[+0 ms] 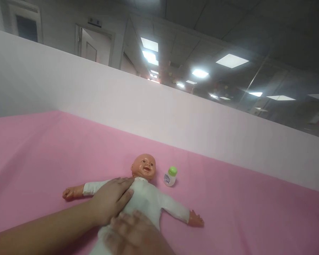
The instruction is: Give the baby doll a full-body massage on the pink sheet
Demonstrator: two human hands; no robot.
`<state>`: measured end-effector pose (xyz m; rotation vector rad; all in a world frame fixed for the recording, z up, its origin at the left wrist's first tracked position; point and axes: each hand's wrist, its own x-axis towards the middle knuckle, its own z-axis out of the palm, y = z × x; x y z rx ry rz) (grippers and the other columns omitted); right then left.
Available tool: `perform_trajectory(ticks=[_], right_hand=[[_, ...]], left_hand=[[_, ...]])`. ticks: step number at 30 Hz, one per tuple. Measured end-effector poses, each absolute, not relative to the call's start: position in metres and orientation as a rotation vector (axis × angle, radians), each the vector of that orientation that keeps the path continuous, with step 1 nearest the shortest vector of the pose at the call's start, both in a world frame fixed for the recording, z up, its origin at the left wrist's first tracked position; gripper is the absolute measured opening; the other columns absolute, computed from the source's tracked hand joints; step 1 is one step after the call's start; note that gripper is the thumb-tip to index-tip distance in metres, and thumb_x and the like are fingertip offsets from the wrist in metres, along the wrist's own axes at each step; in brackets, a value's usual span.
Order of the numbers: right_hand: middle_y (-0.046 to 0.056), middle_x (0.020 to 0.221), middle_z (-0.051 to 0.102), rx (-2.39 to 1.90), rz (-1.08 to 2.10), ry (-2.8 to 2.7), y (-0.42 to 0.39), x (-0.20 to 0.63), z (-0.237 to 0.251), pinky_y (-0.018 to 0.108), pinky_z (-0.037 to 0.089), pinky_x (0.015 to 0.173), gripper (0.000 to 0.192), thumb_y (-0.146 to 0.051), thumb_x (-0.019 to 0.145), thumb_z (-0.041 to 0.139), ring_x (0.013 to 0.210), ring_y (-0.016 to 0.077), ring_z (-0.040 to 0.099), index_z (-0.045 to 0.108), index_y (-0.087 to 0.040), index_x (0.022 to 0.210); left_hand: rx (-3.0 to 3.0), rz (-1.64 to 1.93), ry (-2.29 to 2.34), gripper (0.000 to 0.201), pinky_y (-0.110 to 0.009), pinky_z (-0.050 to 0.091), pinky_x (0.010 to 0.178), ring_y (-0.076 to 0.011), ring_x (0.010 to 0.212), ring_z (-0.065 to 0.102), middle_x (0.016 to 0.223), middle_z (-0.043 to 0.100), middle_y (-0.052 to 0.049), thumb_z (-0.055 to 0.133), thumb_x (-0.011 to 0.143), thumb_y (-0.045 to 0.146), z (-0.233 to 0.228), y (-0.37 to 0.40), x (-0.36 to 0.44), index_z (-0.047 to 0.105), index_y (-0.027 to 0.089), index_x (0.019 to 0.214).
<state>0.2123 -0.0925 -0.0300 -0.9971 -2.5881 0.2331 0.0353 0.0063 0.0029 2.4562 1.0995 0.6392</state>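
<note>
A baby doll (146,196) with a white cloth body lies on its back, arms stretched out to both sides and its bare plastic head toward the white wall. My left hand (111,198) rests flat on the doll's chest near its right shoulder, fingers extended. Lower down, over the belly, my right hand (135,235) is spread with the palm down and blurred by motion. Whether it touches the cloth I cannot tell. Beside the doll's head stands a small clear bottle (170,177) with a green cap and a printed label. The doll's legs are mostly hidden or out of frame.
Pink sheeting (241,205) covers the surface under the doll, with some creases. A low white partition (175,117) runs along the far side. Behind it are a doorway (97,46) and lit ceiling panels (231,61).
</note>
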Motion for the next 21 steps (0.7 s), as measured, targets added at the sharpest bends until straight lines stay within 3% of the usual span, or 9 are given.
perform_trajectory(ticks=[2, 4, 7, 12, 16, 21], right_hand=[[0.003, 0.16, 0.043, -1.028, 0.233, -2.599, -0.082, 0.235, -0.011, 0.054, 0.017, 0.126, 0.059, -0.048, 0.102, 0.049, 0.149, 0.0267, 0.037, 0.035, -0.033, 0.157], [0.007, 0.165, 0.032, -1.152, 0.259, -2.576, -0.073, 0.257, 0.004, 0.055, 0.016, 0.126, 0.075, -0.056, 0.097, 0.055, 0.153, 0.029, 0.028, 0.028, -0.026, 0.161], [0.009, 0.167, 0.026, -1.344, 0.291, -2.476, -0.063, 0.275, 0.009, 0.054, 0.021, 0.125, 0.07, -0.054, 0.101, 0.047, 0.155, 0.0285, 0.023, 0.028, -0.023, 0.161], [0.013, 0.162, 0.038, -1.503, 0.215, -2.307, -0.058, 0.276, -0.004, 0.048, 0.032, 0.122, 0.065, -0.046, 0.102, 0.044, 0.149, 0.0282, 0.036, 0.034, -0.015, 0.158], [0.012, 0.147, 0.057, -1.634, 0.118, -2.204, -0.062, 0.279, -0.006, 0.046, 0.042, 0.113, 0.055, -0.043, 0.104, 0.039, 0.134, 0.0289, 0.054, 0.043, -0.019, 0.153], [0.016, 0.141, 0.062, -1.904, -0.045, -2.154, -0.075, 0.286, -0.01, 0.052, 0.038, 0.113, 0.055, -0.043, 0.104, 0.036, 0.129, 0.0345, 0.056, 0.053, -0.013, 0.146]], left_hand=[[2.453, 0.655, 1.069, 0.053, -0.047, 0.041, 0.116, -0.0292, 0.132, 0.058, 0.143, 0.063, -0.01, 0.035, 0.104, 0.044, 0.003, 0.007, 0.036, 0.058, 0.02, 0.144], [2.451, 0.68, 1.059, 0.051, -0.047, 0.041, 0.116, -0.0291, 0.132, 0.058, 0.143, 0.063, -0.01, 0.036, 0.104, 0.044, 0.002, 0.008, 0.036, 0.06, 0.02, 0.143], [2.468, 0.727, 1.044, 0.052, -0.047, 0.042, 0.115, -0.0289, 0.13, 0.06, 0.141, 0.064, -0.01, 0.036, 0.104, 0.046, 0.001, 0.008, 0.037, 0.061, 0.019, 0.142], [2.476, 0.78, 1.044, 0.056, -0.046, 0.044, 0.113, -0.0294, 0.126, 0.063, 0.137, 0.067, -0.011, 0.035, 0.104, 0.051, -0.002, 0.008, 0.036, 0.061, 0.017, 0.14], [2.545, 0.724, 1.079, 0.059, -0.05, 0.042, 0.113, -0.0318, 0.128, 0.061, 0.138, 0.067, -0.014, 0.032, 0.104, 0.054, -0.006, 0.01, 0.027, 0.063, 0.017, 0.138], [2.665, 0.534, 1.265, 0.061, -0.056, 0.034, 0.116, -0.0369, 0.133, 0.056, 0.141, 0.062, -0.02, 0.035, 0.102, 0.053, -0.01, 0.012, 0.002, 0.063, 0.013, 0.138]])
